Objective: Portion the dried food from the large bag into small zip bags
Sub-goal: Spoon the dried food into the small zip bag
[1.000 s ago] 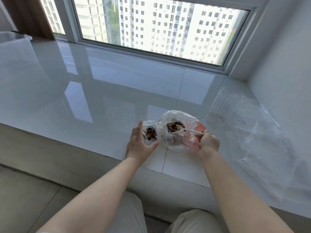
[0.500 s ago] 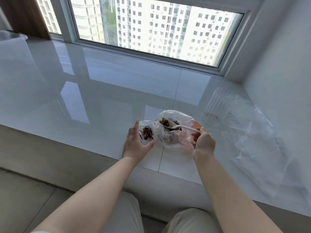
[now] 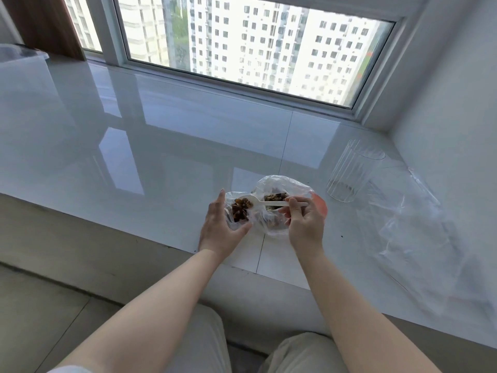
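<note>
The large clear bag (image 3: 279, 184) of dark dried food lies open on the glossy white sill, with an orange patch at its right side. Just left of it stands a small zip bag (image 3: 236, 211) with dark pieces inside. My left hand (image 3: 219, 224) holds that small bag upright between thumb and fingers. My right hand (image 3: 304, 222) pinches the handle of a white plastic spoon (image 3: 269, 202). The spoon's bowl, loaded with dried food, sits over the small bag's mouth.
A ribbed clear glass cup (image 3: 352, 170) stands to the right of the bags. Crumpled clear plastic bags (image 3: 419, 227) lie at the far right by the wall. The sill's front edge (image 3: 161, 243) runs just below my hands. A clear container (image 3: 18, 53) sits far left.
The spoon came up out of the large bag with a load of food and moved left to the small bag's mouth. My left hand stayed on the small bag.
</note>
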